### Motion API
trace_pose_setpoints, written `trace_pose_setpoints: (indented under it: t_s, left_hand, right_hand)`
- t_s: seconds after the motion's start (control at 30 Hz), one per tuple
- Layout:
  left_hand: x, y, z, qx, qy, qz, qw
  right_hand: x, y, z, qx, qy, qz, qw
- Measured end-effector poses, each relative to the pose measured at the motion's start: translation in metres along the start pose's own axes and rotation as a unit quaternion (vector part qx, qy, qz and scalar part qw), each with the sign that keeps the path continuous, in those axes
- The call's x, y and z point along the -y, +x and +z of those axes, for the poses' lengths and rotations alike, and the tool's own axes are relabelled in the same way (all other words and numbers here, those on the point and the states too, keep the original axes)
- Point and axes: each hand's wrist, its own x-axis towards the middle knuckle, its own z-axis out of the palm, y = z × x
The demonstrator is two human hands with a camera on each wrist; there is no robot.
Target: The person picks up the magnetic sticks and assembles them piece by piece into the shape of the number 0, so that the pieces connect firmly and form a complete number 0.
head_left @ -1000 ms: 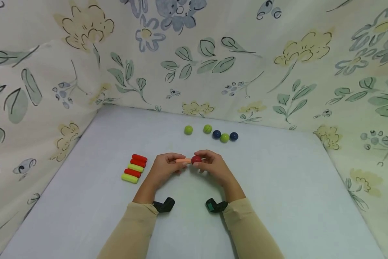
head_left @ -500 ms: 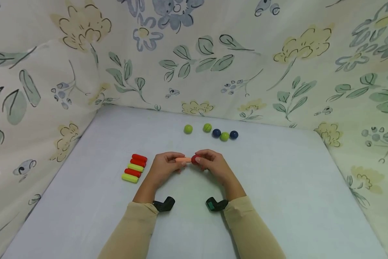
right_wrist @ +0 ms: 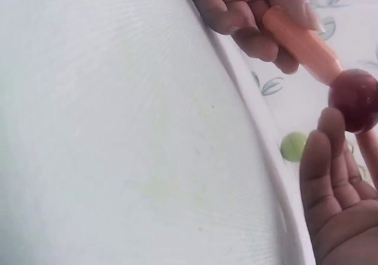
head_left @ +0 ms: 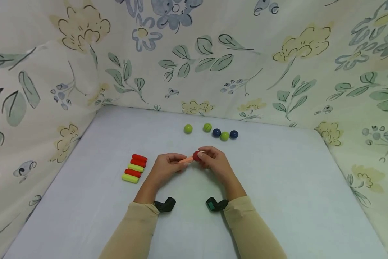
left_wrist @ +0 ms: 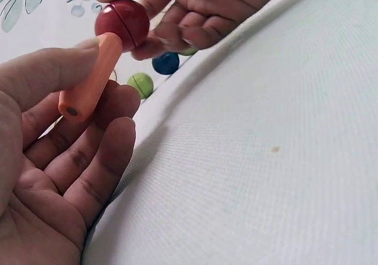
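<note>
My left hand (head_left: 165, 167) pinches an orange rod (left_wrist: 91, 85) between thumb and fingers. A small dark spot shows in the rod's near end in the left wrist view. The rod's other end meets a glossy dark red ball (left_wrist: 123, 24), which has a thin line around it. My right hand (head_left: 218, 163) holds that ball (right_wrist: 354, 100) between thumb and fingertips. Both pieces are held above the white table, with the rod slanting up toward the ball in the head view. Whether the two are fixed together or only touching, I cannot tell.
Left of my left hand lies a column of red rods (head_left: 139, 158) and yellow rods (head_left: 129, 178). Beyond the hands sit green balls (head_left: 188, 128) and dark blue balls (head_left: 234, 134). Floral cloth (head_left: 200, 79) hangs along the white table's (head_left: 294, 187) back and sides.
My right hand has moved slightly up and right with the red ball, and its thumb now covers part of it. The orange rod has turned from nearly level to a slant.
</note>
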Motion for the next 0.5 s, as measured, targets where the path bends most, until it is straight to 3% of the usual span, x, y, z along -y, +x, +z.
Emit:
trace_pose_setpoints:
  t_s: [0.2, 0.5]
  left_hand:
    - [-0.001, -0.001, 0.001, 0.003, 0.034, -0.001, 0.9994]
    - [-0.001, 0.000, 0.003, 0.006, 0.035, 0.011, 0.9993]
  right_hand:
    - [0.004, -0.002, 0.008, -0.012, 0.054, -0.014, 0.9984]
    - [0.007, -0.004, 0.014, 0.000, 0.064, -0.036, 0.9973]
